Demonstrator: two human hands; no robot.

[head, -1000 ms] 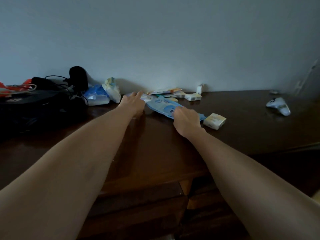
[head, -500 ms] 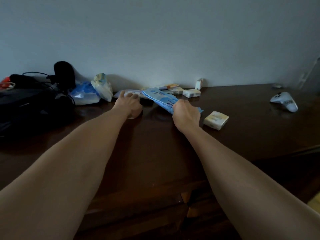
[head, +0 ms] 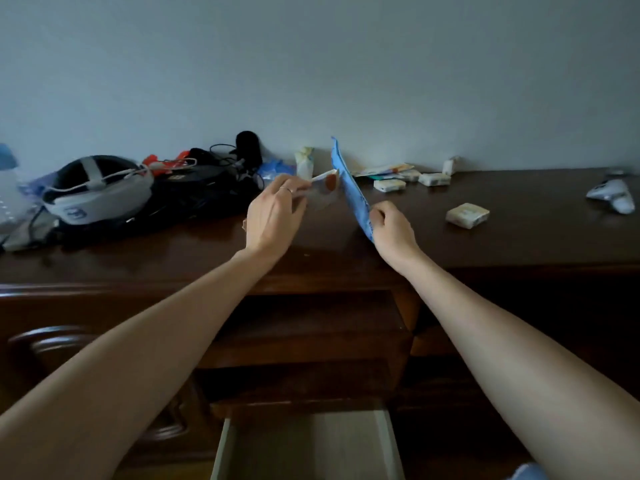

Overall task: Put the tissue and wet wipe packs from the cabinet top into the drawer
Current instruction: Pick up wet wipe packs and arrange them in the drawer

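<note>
Head view: the dark wooden bench (head: 346, 251) runs left to right, its near edge just under both wrists, and below it the drawer (head: 304, 445) stands pulled out, its pale floor showing at the near bottom. Bare wood lies between the two hands and on toward the right. Left hand (head: 273, 216) is raised above the bench, fingers pinching a small clear-and-white pack (head: 323, 188) with an orange patch; it is blurred, so what kind it is I can't say for sure. Right hand (head: 391, 230) hangs near the bench's front edge, fingers curled round the lower end of the blue wipe pack (head: 349, 188), which stands tilted up toward the wall. Far right of it, small tissue packs (head: 389, 185) lie near the wall, one more (head: 467, 214) nearer. A white controller (head: 611, 195) sits far right; a headset (head: 97, 192) and black bag (head: 204, 188) crowd the left.
</note>
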